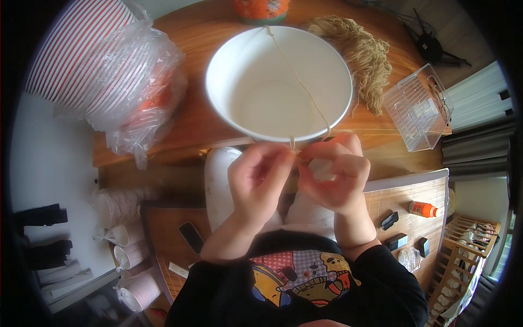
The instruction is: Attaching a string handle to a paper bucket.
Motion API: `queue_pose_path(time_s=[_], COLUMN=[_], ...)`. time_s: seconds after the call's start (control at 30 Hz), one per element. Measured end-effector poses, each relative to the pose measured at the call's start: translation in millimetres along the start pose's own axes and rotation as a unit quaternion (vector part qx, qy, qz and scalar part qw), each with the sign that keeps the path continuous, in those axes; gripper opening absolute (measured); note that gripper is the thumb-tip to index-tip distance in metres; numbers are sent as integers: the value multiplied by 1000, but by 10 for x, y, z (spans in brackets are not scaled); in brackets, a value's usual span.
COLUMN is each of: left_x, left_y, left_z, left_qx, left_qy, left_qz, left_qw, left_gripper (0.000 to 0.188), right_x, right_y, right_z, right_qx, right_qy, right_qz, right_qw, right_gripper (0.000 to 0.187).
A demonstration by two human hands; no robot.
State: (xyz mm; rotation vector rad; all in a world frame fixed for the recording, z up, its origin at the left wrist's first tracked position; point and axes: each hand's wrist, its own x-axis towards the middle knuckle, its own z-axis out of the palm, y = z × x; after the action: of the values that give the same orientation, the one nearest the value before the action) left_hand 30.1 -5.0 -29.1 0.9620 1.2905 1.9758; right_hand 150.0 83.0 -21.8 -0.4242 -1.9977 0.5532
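In front of me a large white paper bucket (234,68) stands on the wooden table, its mouth facing up. A thin beige string (297,76) is fastened at the far rim and runs across the opening to the near rim by my hands. A short loop of it shows at the near rim, just above my fingertips. My left hand (259,177) pinches the string there with thumb and forefinger. Beside it, my right hand (338,174) has curled fingers closed on the string too. The fingertips nearly meet, and they hide the exact shape of the string between them.
Beyond the bucket's right side lies a tangled beige string bundle (359,54), near a clear plastic box (408,117). Nested striped buckets (71,54) in clear plastic stand left. An orange container (261,10) is behind. Lower right are an orange bottle (423,209) and small black cases.
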Motion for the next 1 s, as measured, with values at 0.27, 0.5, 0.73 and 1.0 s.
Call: queue_pose_path(time_s=[0.27,0.5,0.73,1.0], left_x=[-39,-36,-44,-58], left_y=[22,-83,-87,-88], left_z=[15,-15,-5,54], left_qx=[-4,49,-2,-98], left_qy=[-48,-69,-65,-28], left_qz=[-27,36,8,-101], left_qw=[998,996,998,990], left_gripper=[20,17,15,15], right_x=[-41,-55,-37,-52], right_y=[46,93,71,90], right_z=[-30,-35,-94,-95], right_qx=[-4,-8,-35,-22], right_qy=[-1,8,-12,-37], right_qz=[29,6,-16,-31], right_qw=[1000,1000,999,999], right_gripper=[30,35,39,54])
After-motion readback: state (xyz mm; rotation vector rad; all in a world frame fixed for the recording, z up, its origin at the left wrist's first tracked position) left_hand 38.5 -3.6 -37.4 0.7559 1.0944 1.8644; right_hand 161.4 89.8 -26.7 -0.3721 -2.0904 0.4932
